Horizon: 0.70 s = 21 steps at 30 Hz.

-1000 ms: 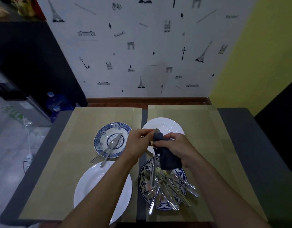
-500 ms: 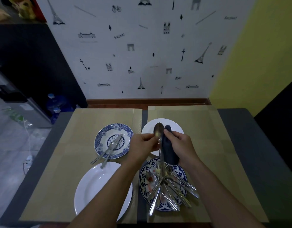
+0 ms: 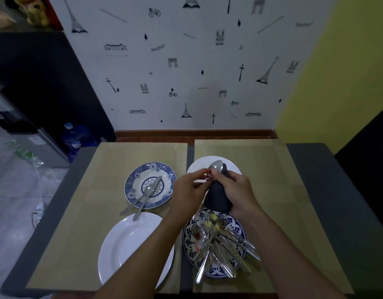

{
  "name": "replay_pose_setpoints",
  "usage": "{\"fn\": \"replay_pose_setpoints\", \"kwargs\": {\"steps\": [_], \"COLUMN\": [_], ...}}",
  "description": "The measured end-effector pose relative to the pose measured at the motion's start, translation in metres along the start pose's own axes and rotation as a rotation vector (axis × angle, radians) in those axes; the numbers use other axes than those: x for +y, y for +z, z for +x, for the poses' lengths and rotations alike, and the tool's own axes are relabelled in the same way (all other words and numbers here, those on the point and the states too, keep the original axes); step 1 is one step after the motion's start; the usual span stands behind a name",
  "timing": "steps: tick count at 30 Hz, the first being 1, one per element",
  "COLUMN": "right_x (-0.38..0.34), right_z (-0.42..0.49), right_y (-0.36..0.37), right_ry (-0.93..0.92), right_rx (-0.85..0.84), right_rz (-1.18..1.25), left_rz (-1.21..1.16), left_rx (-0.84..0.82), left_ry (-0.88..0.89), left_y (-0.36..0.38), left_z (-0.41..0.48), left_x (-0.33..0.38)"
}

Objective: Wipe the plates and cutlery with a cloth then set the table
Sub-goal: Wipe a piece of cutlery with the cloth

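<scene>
Dark cloth (image 3: 217, 197), bunched in the gripping right hand (image 3: 238, 188), wraps the spoon (image 3: 216, 166). Its bowl pokes out above the fist at frame centre, and the left hand (image 3: 188, 188) pinches its neck. A second ago the handle hung bare, but now cloth covers most of it.

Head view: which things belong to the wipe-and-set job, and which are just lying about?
Job: spoon pinched by left hand; dark cloth gripped by right hand; cutlery pile on near patterned plate; far patterned plate; near white plate; far white plate.
Lying about: water bottles; yellow figure.
</scene>
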State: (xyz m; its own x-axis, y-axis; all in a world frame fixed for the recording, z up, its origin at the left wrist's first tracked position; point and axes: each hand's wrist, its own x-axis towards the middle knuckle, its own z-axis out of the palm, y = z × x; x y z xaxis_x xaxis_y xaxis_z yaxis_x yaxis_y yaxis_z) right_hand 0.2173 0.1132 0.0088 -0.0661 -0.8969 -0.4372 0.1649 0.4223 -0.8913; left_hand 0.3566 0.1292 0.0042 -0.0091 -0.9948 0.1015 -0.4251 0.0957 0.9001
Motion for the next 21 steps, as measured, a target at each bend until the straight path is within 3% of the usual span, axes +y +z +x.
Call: {"fn": "replay_pose_setpoints", "kwargs": {"steps": [4, 10, 15, 21], "right_x": [-0.002, -0.001, -0.002, -0.003], "right_z": [0.0, -0.002, -0.004, 0.0], "right_y": [-0.002, -0.002, 0.007, 0.002], "right_ry": [0.018, -0.199, -0.252, -0.229], "right_rx": [0.014, 0.127, 0.159, 0.297], "right_rz": [0.031, -0.166, -0.365, -0.207], "left_rz": [-0.333, -0.106, 0.125, -0.052], "left_rx": [-0.083, -0.021, -0.074, -0.026], "left_ry": [-0.23, -0.142, 0.072, -0.191], "left_y": [-0.002, -0.001, 0.002, 0.0], "left_z": [-0.005, 0.0, 0.003, -0.002], "left_x": [0.004, -0.003, 0.006, 0.004]}}
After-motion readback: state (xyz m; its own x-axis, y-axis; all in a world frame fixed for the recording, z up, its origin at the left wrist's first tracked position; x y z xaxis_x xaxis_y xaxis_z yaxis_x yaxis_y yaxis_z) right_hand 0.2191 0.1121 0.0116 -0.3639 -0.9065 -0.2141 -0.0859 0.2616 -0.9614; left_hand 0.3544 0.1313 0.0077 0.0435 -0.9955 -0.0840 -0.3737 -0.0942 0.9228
